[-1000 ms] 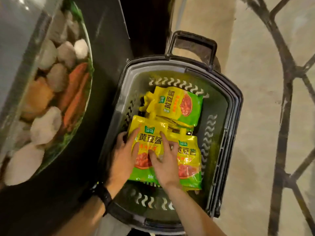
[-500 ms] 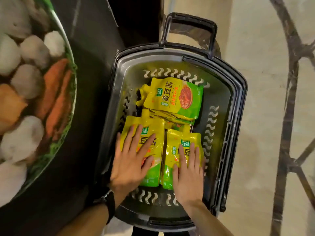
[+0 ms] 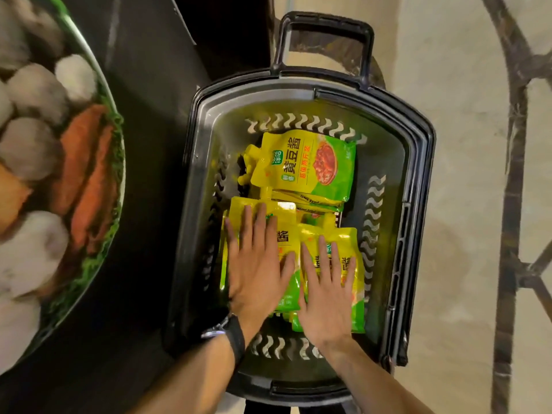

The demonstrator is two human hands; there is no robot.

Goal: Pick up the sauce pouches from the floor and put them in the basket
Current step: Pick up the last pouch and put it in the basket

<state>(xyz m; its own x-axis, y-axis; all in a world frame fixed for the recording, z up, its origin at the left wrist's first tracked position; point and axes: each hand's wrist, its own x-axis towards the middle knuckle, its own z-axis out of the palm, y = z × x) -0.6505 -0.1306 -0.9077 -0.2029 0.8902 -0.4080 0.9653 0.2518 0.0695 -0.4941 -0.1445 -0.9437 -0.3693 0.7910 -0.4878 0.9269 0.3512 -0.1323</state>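
Left hand [image 3: 257,270] and right hand [image 3: 327,291] flat, fingers straight, pressing yellow-green sauce pouches [image 3: 304,162] inside dark plastic basket [image 3: 418,174]; neither grip closed.

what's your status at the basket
Left hand and right hand open, flat on yellow-green sauce pouches in dark plastic basket. Nothing blocking.

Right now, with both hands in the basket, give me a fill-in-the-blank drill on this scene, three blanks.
1. The left hand and the right hand lie ____ on the yellow pouches.
2. The watch is on the ____ wrist.
3. The pouches lie inside a black ____ with a handle.
Missing words: flat; left; basket.
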